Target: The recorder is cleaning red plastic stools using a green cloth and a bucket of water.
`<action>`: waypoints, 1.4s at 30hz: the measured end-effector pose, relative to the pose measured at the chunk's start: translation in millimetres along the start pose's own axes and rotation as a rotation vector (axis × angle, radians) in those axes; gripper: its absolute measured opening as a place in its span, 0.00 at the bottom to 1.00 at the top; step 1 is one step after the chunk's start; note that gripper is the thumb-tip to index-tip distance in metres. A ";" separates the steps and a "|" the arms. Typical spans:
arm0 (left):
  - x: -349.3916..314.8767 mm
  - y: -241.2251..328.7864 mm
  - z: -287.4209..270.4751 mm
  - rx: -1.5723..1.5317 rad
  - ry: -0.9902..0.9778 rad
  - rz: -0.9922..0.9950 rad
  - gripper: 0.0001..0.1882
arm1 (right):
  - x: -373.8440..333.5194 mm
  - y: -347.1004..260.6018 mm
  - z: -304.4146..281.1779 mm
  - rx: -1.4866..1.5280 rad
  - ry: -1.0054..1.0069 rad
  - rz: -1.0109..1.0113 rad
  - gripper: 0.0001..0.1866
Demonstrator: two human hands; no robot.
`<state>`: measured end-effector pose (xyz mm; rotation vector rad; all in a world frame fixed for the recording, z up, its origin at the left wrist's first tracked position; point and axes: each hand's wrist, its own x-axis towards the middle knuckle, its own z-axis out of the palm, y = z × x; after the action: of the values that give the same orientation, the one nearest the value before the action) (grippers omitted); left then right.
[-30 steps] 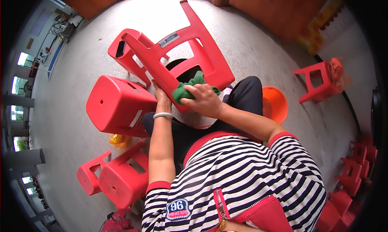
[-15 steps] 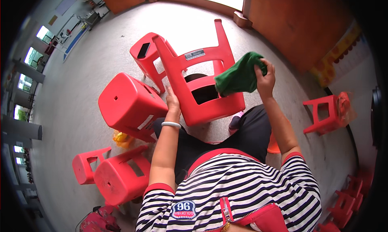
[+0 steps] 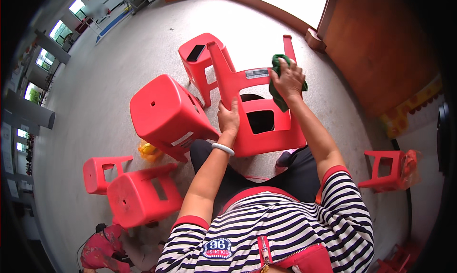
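Bunching a green cloth (image 3: 279, 101) under half-curled fingers, the right hand (image 3: 289, 80) has it up against the far right leg of the red stool (image 3: 270, 142)! That stool is tipped over in front of the knees, legs pointing far. The left hand (image 3: 228, 118), partly open, braces its left side, thumb up; how tightly, I can't tell. Looks like wiping the leg is the step in hand, and the next stroke calls for a steady left hold and cloth kept flat.

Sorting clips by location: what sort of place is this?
Probably a communal indoor hall: several square-topped red plastic stools, a large brown wooden door, and rectangular glass windows along the left.
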<state>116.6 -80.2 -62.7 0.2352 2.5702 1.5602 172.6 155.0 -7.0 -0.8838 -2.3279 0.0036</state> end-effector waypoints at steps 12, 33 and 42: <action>-13.9 13.4 0.3 -0.158 -0.042 0.041 0.56 | -19.0 -102.3 6.9 0.183 -0.097 -0.464 0.29; -1.2 18.4 12.4 -0.036 -0.096 0.050 0.55 | -29.0 -97.3 -6.8 0.256 -0.197 -0.313 0.22; 17.6 -11.0 -30.3 -0.212 -0.269 0.068 0.55 | -45.0 -105.5 -44.6 0.388 -0.465 -0.657 0.24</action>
<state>93.0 -108.0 -59.0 0.4779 2.1977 1.6794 160.8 37.0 25.9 0.1109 -2.8033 0.4052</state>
